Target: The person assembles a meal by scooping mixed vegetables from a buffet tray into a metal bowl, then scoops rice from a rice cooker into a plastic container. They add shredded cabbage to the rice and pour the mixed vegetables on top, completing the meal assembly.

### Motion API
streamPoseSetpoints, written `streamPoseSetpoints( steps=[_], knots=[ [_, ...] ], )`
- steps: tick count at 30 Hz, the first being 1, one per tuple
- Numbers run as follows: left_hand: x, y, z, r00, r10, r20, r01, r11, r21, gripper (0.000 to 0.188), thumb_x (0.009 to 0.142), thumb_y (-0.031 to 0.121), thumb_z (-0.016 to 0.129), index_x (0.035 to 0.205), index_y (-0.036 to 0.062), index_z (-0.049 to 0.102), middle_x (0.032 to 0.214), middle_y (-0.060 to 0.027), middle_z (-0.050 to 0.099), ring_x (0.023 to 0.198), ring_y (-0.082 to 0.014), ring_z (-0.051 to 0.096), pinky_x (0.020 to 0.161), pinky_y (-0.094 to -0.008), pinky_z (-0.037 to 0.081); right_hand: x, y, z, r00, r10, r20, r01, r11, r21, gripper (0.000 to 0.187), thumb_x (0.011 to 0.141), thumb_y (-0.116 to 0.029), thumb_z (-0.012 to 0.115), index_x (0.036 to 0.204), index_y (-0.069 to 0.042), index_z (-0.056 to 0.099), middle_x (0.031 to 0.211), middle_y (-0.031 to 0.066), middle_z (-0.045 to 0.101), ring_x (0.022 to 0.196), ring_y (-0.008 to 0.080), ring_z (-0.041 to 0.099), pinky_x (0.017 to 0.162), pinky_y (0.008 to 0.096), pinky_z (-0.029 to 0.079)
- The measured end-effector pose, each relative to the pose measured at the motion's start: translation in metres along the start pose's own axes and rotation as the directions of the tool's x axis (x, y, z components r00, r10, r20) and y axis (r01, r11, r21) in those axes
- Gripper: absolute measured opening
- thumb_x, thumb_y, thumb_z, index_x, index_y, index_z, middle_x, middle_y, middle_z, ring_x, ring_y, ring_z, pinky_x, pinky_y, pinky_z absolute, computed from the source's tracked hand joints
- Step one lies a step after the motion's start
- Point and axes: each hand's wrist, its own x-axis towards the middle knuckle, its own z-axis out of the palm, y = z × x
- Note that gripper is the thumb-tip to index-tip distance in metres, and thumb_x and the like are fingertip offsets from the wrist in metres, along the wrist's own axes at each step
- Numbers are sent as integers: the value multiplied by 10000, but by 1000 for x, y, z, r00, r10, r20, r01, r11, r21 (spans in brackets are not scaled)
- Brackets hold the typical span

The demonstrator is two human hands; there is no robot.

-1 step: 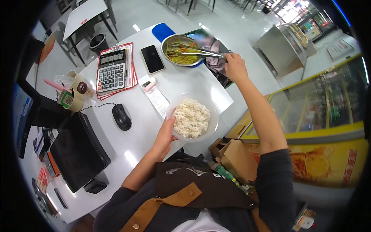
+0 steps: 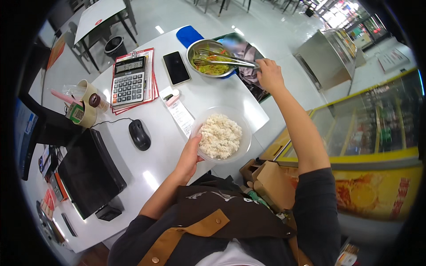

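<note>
My left hand [image 2: 189, 156] is closed around the left rim of a clear plastic bowl [image 2: 246, 133], which holds a mound of white rice [image 2: 220, 136]. Farther off, my right hand [image 2: 270, 73] grips the handle end of metal tongs [image 2: 242, 61]. The tongs' slotted tips reach into a steel bowl [image 2: 191, 48] of shredded green vegetables [image 2: 213, 69] with some orange-red bits. That bowl sits on a blue cloth [image 2: 188, 36] at the table's far edge. Whether the tips have vegetables between them is unclear.
Left of the bowls on the white table [image 2: 166, 133] are a phone [image 2: 176, 68], a calculator [image 2: 129, 80] on papers, a receipt [image 2: 181, 117] and a black mouse [image 2: 140, 134]. A dark screen [image 2: 91, 173] stands nearer left. A glass-fronted fridge [image 2: 368, 128] is at right, beside a cardboard box [image 2: 275, 186].
The view has shifted very slightly. Both hands, the rice bowl and the tongs keep nearly the same places.
</note>
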Motion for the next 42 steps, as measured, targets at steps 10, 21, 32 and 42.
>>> streamPoseSetpoints(
  steps=[10, 21, 32, 42],
  knots=[
    [49, 4, 36, 986, 15, -168, -33, 994, -107, 550, 974, 322, 354, 1473, 117, 246, 1378, -86, 442, 1198, -173, 499, 862, -317, 503, 62, 26, 64, 896, -210, 392, 148, 972, 183, 501, 812, -342, 673, 1215, -104, 493, 1031, 131, 612, 921, 319, 613, 766, 420, 497],
    [200, -45, 169, 994, 30, -103, -44, 990, -131, 552, 960, 358, 335, 1465, 146, 266, 1427, -96, 413, 1264, -275, 469, 946, -427, 470, -71, 190, -1, 852, 3, 524, -486, 381, 787, 368, 919, -269, 583, 1221, -80, 490, 952, 86, 632, 861, 179, 591, 779, 324, 463],
    [404, -31, 363, 982, -15, 189, 17, 1000, -10, 527, 972, 387, 330, 1450, 167, 294, 1408, -100, 433, 1225, -278, 508, 925, -436, 495, -135, 382, -31, 814, 375, 443, -421, -144, 896, 331, 992, -265, 459, 1250, -62, 419, 769, -14, 485, 568, 34, 431, 500, 189, 386],
    [606, -18, 512, 981, -51, 189, 34, 995, 93, 568, 975, 435, 259, 1455, 131, 279, 1393, -111, 452, 1216, -266, 519, 909, -431, 506, -59, 583, 28, 756, 433, 491, -375, -327, 867, 309, 1006, -236, 422, 1256, -58, 462, 745, -5, 490, 545, 65, 473, 493, 209, 412]
  ],
)
